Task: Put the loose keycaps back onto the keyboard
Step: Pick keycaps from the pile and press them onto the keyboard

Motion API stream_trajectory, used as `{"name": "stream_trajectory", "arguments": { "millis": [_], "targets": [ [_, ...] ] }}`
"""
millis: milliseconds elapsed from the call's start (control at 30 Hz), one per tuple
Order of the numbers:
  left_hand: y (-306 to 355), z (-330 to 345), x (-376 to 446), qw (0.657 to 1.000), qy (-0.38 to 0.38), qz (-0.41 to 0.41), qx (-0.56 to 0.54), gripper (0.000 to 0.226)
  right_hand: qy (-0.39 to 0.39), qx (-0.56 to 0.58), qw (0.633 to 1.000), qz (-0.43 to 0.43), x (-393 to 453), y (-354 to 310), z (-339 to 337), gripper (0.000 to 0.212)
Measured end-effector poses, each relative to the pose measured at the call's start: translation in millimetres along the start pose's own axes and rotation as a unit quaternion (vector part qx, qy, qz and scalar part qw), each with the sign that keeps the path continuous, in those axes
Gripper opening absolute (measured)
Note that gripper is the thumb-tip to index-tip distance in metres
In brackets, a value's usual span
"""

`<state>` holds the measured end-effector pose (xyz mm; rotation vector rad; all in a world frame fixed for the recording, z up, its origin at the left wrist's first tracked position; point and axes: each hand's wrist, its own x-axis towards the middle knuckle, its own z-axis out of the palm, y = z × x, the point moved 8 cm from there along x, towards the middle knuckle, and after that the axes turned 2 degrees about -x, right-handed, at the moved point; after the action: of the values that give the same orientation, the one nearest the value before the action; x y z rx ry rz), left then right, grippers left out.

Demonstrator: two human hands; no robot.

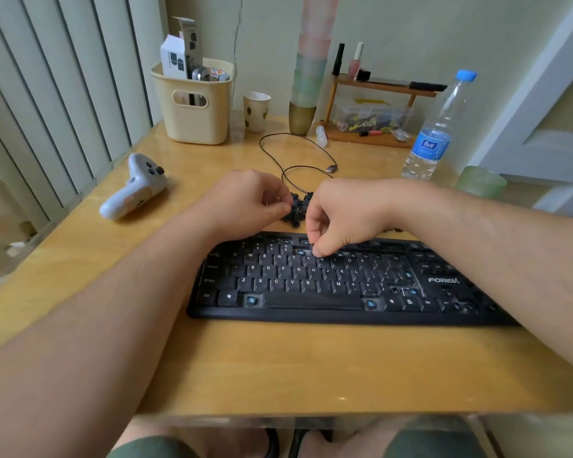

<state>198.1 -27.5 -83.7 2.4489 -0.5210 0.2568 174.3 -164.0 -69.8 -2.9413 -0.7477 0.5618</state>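
Two hands (pixel 248 206) (pixel 341 216); one keyboard (pixel 328 285); keycap pile (pixel 295 209).

A glossy yellow wooden desk (pixel 80 276) stands in a corner against a pale green wall (pixel 411 24). Grey vertical blinds (pixel 47 94) hang at left; soft, even daylight.

A broad strip of bare surface (pixel 311 365) is left open in front of the keyboard (pixel 328 285). The band just behind the keyboard is taken up by the pile of loose keycaps (pixel 296 209) and the looped cable (pixel 298 153). The left side is blocked by the controller (pixel 134 186) and the cream basket (pixel 196 104). The right rear is crowded by the water bottle (pixel 437 127) and wooden rack (pixel 384 90).
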Motion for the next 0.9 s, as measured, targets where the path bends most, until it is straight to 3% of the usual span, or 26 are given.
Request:
{"name": "stream_trajectory", "arguments": {
  "millis": [333,667,900],
  "targets": [
    [1.9,2.4,-0.3,1.0,-0.007,0.011,0.0,0.013,-0.013,-0.075,0.997,-0.002,1.6,-9.4,-2.2,0.009],
    [3.7,2.4,-1.4,1.0,-0.015,0.011,0.003,0.015,0.038,0.077,0.995,0.055,-9.2,14.0,8.6,0.008],
    [6.5,4.2,-1.4,1.0,-0.017,0.015,0.009,0.013,0.026,0.063,0.993,0.091,-7.0,8.5,6.0,0.008]
  ]
}}
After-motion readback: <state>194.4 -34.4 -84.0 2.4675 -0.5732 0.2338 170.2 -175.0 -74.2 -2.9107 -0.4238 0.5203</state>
